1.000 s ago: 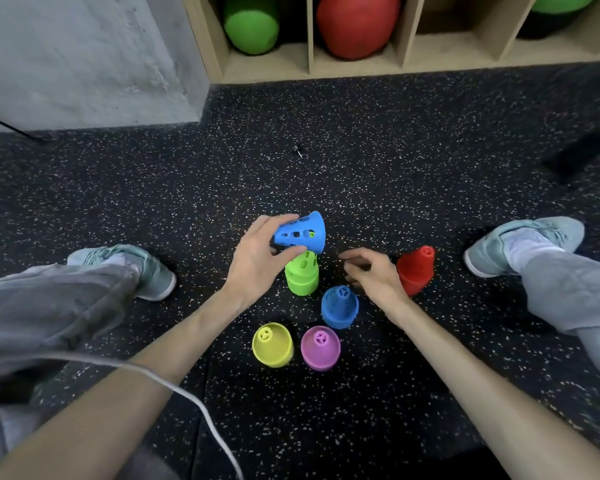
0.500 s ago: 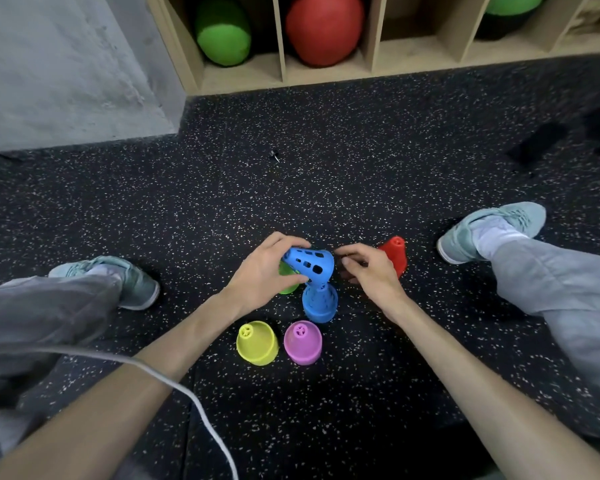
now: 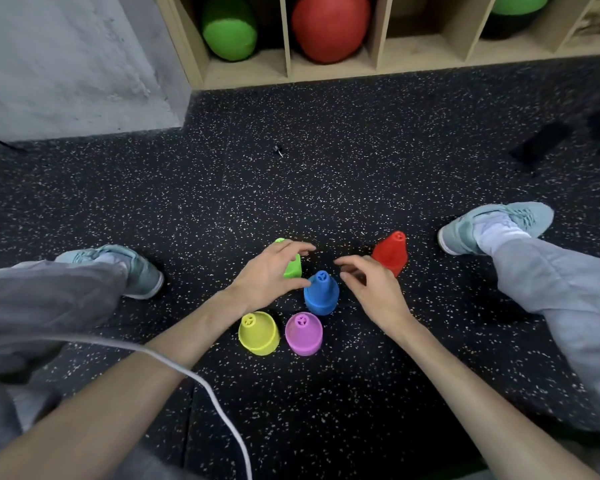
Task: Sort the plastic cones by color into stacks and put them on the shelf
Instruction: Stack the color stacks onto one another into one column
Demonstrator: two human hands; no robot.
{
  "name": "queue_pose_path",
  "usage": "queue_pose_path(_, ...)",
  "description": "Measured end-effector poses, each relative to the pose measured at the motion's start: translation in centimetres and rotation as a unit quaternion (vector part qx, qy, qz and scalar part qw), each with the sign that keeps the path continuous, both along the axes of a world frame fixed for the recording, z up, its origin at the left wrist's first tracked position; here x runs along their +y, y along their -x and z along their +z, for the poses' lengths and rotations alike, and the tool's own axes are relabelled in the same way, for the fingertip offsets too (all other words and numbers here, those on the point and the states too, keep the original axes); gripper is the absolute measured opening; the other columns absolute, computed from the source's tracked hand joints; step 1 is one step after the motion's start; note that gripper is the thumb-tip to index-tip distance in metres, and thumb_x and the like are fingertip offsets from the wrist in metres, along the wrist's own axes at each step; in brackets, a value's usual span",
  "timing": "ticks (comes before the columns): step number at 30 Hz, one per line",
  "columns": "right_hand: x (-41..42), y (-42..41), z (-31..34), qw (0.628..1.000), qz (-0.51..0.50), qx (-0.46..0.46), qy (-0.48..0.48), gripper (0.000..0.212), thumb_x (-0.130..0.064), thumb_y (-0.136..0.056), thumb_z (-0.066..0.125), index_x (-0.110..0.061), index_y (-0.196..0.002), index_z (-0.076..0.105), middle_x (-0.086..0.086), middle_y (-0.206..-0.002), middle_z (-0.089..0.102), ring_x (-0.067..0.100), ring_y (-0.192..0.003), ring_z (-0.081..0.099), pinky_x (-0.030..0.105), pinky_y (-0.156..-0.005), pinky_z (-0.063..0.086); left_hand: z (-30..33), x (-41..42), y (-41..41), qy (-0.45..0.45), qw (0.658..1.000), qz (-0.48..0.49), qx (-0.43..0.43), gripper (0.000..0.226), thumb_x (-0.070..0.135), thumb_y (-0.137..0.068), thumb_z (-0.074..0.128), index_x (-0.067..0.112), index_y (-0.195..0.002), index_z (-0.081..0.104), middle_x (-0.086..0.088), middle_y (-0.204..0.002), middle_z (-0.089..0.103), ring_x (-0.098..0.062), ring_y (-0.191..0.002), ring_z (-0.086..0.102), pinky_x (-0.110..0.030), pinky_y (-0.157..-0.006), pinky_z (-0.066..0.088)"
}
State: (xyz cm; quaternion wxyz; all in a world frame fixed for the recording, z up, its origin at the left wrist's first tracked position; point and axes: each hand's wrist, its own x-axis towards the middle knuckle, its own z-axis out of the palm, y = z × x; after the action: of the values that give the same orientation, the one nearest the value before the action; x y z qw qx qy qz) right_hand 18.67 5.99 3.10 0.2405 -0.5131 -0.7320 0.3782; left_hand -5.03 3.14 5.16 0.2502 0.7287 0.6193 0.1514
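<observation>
Five cone stacks stand on the dark speckled floor between my legs. The blue cones (image 3: pixel 321 294) stand upright in the middle, one nested on the other. My left hand (image 3: pixel 269 277) hovers just left of them with fingers spread and holds nothing; it partly hides the green cones (image 3: pixel 293 268). My right hand (image 3: pixel 369 284) hovers just right of the blue stack, fingers loosely curled and empty. Behind it is the red cone (image 3: pixel 392 252). The yellow cone (image 3: pixel 258 332) and the purple cone (image 3: pixel 303 332) stand nearest me. The wooden shelf (image 3: pixel 426 57) runs along the far wall.
The shelf compartments hold a green ball (image 3: pixel 229 29), a red ball (image 3: pixel 329 27) and another green ball (image 3: pixel 518 1). My shoes (image 3: pixel 496 225) flank the cones on both sides. A white cable (image 3: pixel 201 379) crosses my left forearm. A small dark object (image 3: pixel 278 150) lies on the floor farther out.
My left hand carried the blue cone down onto the other blue cone and let go of it. Both hands now hover open beside the blue stack. The camera tilted slightly upward.
</observation>
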Motion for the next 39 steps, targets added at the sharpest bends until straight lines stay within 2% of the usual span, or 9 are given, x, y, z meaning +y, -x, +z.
queue_pose_path(7,-0.1,2.0,-0.7,0.996,0.078,-0.052,0.007,0.033,-0.034,-0.096,0.066,-0.041,-0.128,0.062,-0.019,-0.122,0.056,0.008,-0.117,0.055,0.037,-0.098,0.048,-1.8,-2.2,0.4,0.020,0.995,0.057,-0.080,0.049,0.032,-0.091,0.075,0.035,-0.136,0.055,0.012,-0.125,0.062,-0.004,-0.106,0.060,-0.030,-0.095,0.052)
queue_pose_path(11,-0.4,3.0,-1.4,0.996,0.067,-0.060,0.003,0.020,-0.026,-0.096,0.065,-0.039,-0.112,0.063,-0.016,-0.116,0.057,0.009,-0.105,0.060,0.039,-0.092,0.050,-2.9,-1.6,-0.4,0.048,0.993,0.052,-0.092,0.042,0.031,-0.091,0.075,0.033,-0.130,0.060,0.012,-0.124,0.062,-0.005,-0.105,0.061,-0.031,-0.093,0.053)
queue_pose_path(18,1.4,-0.1,-2.2,0.997,-0.064,-0.017,0.030,0.019,-0.019,-0.096,0.064,-0.034,-0.101,0.054,-0.011,-0.109,0.059,0.007,-0.093,0.056,0.031,-0.079,0.042,-4.1,1.9,-2.7,0.139,0.981,0.057,-0.121,0.054,0.031,-0.090,0.077,0.029,-0.139,0.054,0.000,-0.137,0.053,-0.017,-0.115,0.057,-0.023,-0.091,0.048)
queue_pose_path(22,1.2,-1.2,-3.8,0.992,-0.121,-0.009,0.046,0.017,-0.020,-0.096,0.066,-0.028,-0.102,0.053,-0.008,-0.108,0.056,0.001,-0.087,0.054,0.016,-0.071,0.038,-5.5,3.2,-3.9,0.165,0.982,0.036,-0.087,0.062,0.034,-0.087,0.079,0.033,-0.142,0.051,-0.007,-0.135,0.055,-0.021,-0.120,0.055,-0.039,-0.106,0.047)
queue_pose_path(27,1.0,-1.0,-4.7,0.987,-0.146,0.040,0.056,0.016,-0.015,-0.096,0.066,-0.021,-0.107,0.056,-0.005,-0.109,0.059,-0.004,-0.094,0.053,0.009,-0.075,0.039,-6.9,3.6,-4.7,0.185,0.977,0.035,-0.101,0.061,0.041,-0.082,0.081,0.047,-0.135,0.051,-0.001,-0.130,0.060,-0.016,-0.123,0.055,-0.045,-0.107,0.047)
queue_pose_path(30,1.4,-0.9,-4.7,0.981,-0.162,0.073,0.073,0.022,-0.016,-0.095,0.068,-0.020,-0.113,0.057,-0.007,-0.107,0.062,0.001,-0.094,0.057,0.015,-0.077,0.044,-7.1,3.6,-4.9,0.179,0.977,0.042,-0.110,0.062,0.037,-0.083,0.081,0.043,-0.137,0.052,-0.001,-0.126,0.060,-0.015,-0.120,0.055,-0.040,-0.105,0.047)
queue_pose_path(34,1.9,-0.5,-4.4,0.968,-0.196,0.113,0.110,0.031,-0.020,-0.092,0.073,-0.022,-0.120,0.060,-0.015,-0.101,0.064,0.007,-0.093,0.064,0.039,-0.088,0.056,-7.3,3.4,-5.0,0.161,0.980,0.049,-0.107,0.065,0.030,-0.086,0.081,0.035,-0.143,0.051,0.000,-0.122,0.059,-0.016,-0.113,0.055,-0.027,-0.091,0.043)
queue_pose_path(36,1.9,-0.1,-3.8,0.965,-0.198,0.128,0.111,0.028,-0.022,-0.091,0.074,-0.025,-0.117,0.064,-0.015,-0.101,0.066,0.011,-0.095,0.067,0.045,-0.090,0.057,-7.1,3.2,-4.8,0.145,0.979,0.070,-0.126,0.066,0.028,-0.084,0.082,0.034,-0.142,0.053,0.001,-0.123,0.061,-0.017,-0.115,0.056,-0.031,-0.097,0.047)
queue_pose_path(39,2.0,0.7,-2.3,0.965,-0.201,0.145,0.083,0.027,-0.022,-0.090,0.075,-0.026,-0.114,0.066,-0.017,-0.104,0.069,0.002,-0.098,0.065,0.040,-0.094,0.054,-6.1,3.0,-4.4,0.107,0.979,0.090,-0.147,0.067,0.025,-0.081,0.084,0.033,-0.140,0.055,0.004,-0.123,0.064,-0.015,-0.114,0.058,-0.040,-0.102,0.050)
